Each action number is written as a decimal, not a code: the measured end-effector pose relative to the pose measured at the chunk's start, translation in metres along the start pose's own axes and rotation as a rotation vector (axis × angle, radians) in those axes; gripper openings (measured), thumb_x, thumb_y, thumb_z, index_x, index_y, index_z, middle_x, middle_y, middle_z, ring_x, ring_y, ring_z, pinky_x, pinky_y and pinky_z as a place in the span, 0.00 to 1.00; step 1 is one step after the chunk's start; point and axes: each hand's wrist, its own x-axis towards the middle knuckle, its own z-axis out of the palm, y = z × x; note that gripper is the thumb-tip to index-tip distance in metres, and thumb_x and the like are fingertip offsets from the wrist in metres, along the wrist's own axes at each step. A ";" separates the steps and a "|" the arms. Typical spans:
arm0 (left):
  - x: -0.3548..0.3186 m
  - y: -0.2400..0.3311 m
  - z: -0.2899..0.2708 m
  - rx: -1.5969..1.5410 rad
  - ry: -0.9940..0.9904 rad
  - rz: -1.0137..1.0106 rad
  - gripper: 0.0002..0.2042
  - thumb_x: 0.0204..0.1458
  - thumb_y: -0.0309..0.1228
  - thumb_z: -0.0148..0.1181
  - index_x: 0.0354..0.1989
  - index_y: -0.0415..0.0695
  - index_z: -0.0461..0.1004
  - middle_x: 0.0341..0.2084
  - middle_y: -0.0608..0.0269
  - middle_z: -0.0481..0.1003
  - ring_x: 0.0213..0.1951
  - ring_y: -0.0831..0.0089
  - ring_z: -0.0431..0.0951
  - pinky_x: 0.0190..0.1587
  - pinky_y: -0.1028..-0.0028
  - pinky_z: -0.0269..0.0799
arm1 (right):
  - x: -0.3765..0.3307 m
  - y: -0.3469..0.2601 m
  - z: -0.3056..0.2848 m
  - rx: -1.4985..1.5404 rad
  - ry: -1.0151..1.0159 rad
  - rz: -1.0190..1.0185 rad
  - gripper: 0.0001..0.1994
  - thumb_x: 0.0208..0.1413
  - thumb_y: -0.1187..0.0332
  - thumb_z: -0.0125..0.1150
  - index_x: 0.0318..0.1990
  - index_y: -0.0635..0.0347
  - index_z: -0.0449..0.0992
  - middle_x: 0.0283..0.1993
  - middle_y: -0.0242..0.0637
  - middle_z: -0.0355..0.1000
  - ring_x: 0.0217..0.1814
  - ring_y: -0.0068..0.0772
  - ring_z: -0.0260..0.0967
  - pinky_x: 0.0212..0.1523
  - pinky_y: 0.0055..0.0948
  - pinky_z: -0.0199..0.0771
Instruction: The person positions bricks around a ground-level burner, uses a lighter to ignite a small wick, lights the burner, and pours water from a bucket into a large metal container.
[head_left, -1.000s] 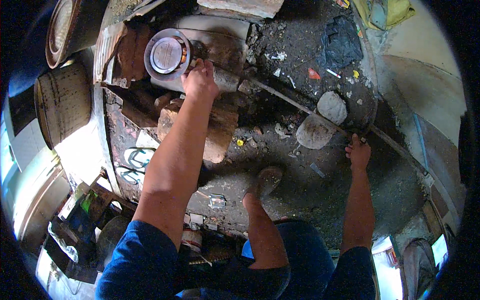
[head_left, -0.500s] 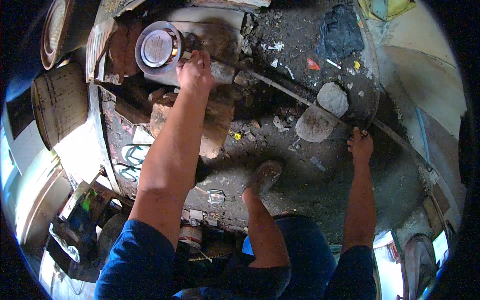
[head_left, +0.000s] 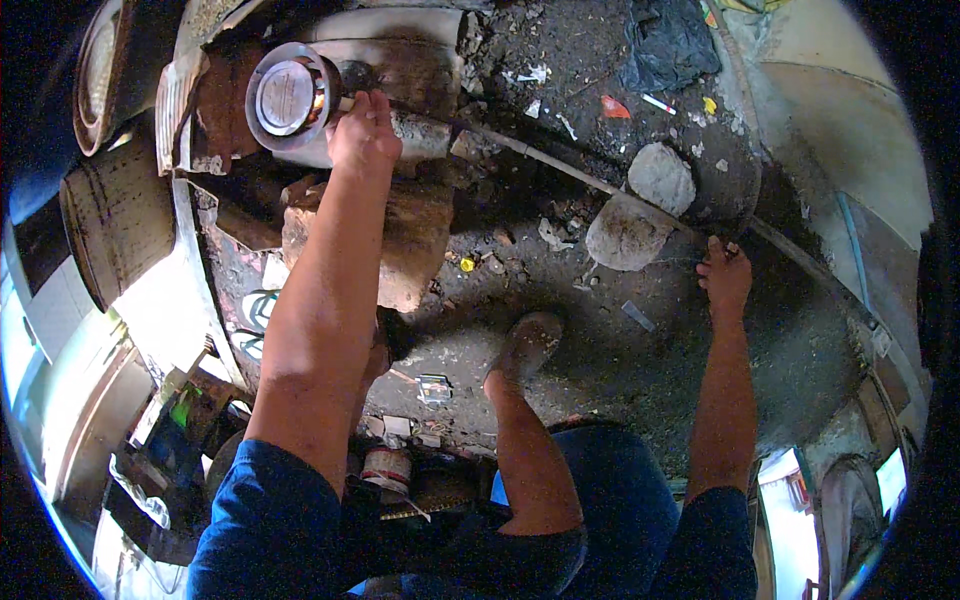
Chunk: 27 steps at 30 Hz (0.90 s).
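A round grey-rimmed vessel (head_left: 290, 144), upper left, shows orange beside its pale inner disc (head_left: 285, 98).

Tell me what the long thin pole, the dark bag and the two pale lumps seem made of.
Long thin pole: perhaps wood or bamboo, given its dull grey-brown surface, though metal can't be ruled out.
Dark bag: most likely thin plastic; it's crumpled with many creases.
Two pale lumps: probably stone, possibly concrete; matte, rounded and rough-looking.

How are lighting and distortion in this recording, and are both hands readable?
All in the head view: strong fisheye curve, black corners; glare washes out the white patch beside the stained tan rounded container; shadow darkens parts of the brown earthen floor; bare left hand and bare right hand are readable, finger detail soft.
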 end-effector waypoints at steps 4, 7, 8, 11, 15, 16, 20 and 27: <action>-0.011 -0.006 0.007 0.023 0.062 0.015 0.20 0.47 0.12 0.52 0.47 0.43 0.59 0.43 0.52 0.66 0.40 0.58 0.72 0.44 0.62 0.76 | 0.005 0.000 -0.007 -0.132 0.014 0.032 0.20 0.53 0.56 0.59 0.41 0.65 0.67 0.26 0.37 0.69 0.22 0.25 0.70 0.16 0.23 0.69; -0.008 -0.011 0.008 0.062 0.058 0.036 0.15 0.52 0.17 0.49 0.47 0.42 0.59 0.46 0.51 0.66 0.43 0.57 0.72 0.46 0.60 0.75 | 0.006 0.003 -0.009 -0.136 0.056 -0.011 0.18 0.51 0.54 0.59 0.36 0.62 0.67 0.24 0.37 0.71 0.21 0.28 0.71 0.16 0.26 0.71; -0.007 -0.014 0.009 0.081 0.058 0.040 0.13 0.54 0.20 0.48 0.47 0.43 0.60 0.47 0.51 0.65 0.44 0.58 0.71 0.47 0.60 0.75 | 0.006 0.005 -0.010 -0.102 0.042 -0.011 0.19 0.51 0.54 0.59 0.36 0.62 0.67 0.24 0.37 0.71 0.21 0.28 0.71 0.16 0.27 0.71; 0.033 0.021 -0.016 -0.242 -0.101 -0.233 0.11 0.60 0.34 0.39 0.49 0.47 0.61 0.48 0.53 0.65 0.46 0.59 0.70 0.47 0.58 0.73 | 0.005 0.001 0.005 -0.017 -0.017 -0.018 0.19 0.51 0.54 0.59 0.36 0.63 0.67 0.24 0.38 0.71 0.20 0.29 0.71 0.16 0.27 0.71; -0.003 -0.017 0.013 0.087 0.093 0.010 0.16 0.56 0.26 0.47 0.54 0.51 0.61 0.45 0.59 0.68 0.46 0.69 0.68 0.46 0.67 0.74 | 0.003 0.001 -0.009 -0.076 0.032 0.009 0.19 0.51 0.54 0.59 0.34 0.63 0.67 0.24 0.38 0.71 0.19 0.28 0.70 0.15 0.26 0.71; -0.011 -0.021 0.016 0.196 0.101 0.058 0.16 0.55 0.26 0.49 0.53 0.49 0.63 0.44 0.60 0.69 0.45 0.71 0.69 0.44 0.68 0.74 | 0.002 0.002 -0.010 -0.083 0.034 0.012 0.19 0.51 0.54 0.59 0.34 0.63 0.67 0.24 0.38 0.71 0.18 0.28 0.70 0.15 0.26 0.70; -0.002 -0.006 -0.022 0.114 -0.041 -0.117 0.07 0.50 0.20 0.55 0.35 0.41 0.64 0.37 0.57 0.69 0.39 0.66 0.72 0.35 0.70 0.77 | 0.000 -0.013 0.016 -0.062 -0.015 -0.038 0.19 0.51 0.54 0.59 0.34 0.63 0.67 0.24 0.39 0.71 0.18 0.27 0.69 0.15 0.26 0.70; -0.164 -0.078 0.026 0.201 -0.116 -0.245 0.08 0.54 0.22 0.51 0.39 0.43 0.59 0.31 0.58 0.69 0.32 0.69 0.73 0.34 0.75 0.74 | 0.025 0.039 -0.017 -0.281 0.055 -0.264 0.16 0.54 0.56 0.57 0.37 0.62 0.69 0.25 0.35 0.70 0.20 0.24 0.69 0.16 0.24 0.67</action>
